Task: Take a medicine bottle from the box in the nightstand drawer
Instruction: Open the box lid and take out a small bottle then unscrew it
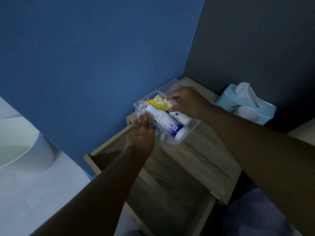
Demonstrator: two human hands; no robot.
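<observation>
Clear plastic box (190,129) sits on the nightstand top (201,155), not in the drawer (163,193), which stands pulled open below it. The lid (167,86) lies off, just behind the box against the wall.

Left hand (142,132): flat, fingers straight and together, palm pressed on the near-left wall of the box and the end of the large white bottle (164,122). Gripping nothing; looks like bracing so the box doesn't slide.

Right hand (185,103): fingers curled down, pinched closed on a small pink-capped bottle (171,103) at the back of the box. Bottle body mostly hidden by the hand and the yellow packet (157,102).

Pink-capped one reads as the target: it stands upright, so a top pinch is easy. Not lifted clear yet.

Tissue box (247,106) sits well apart on the right.
</observation>
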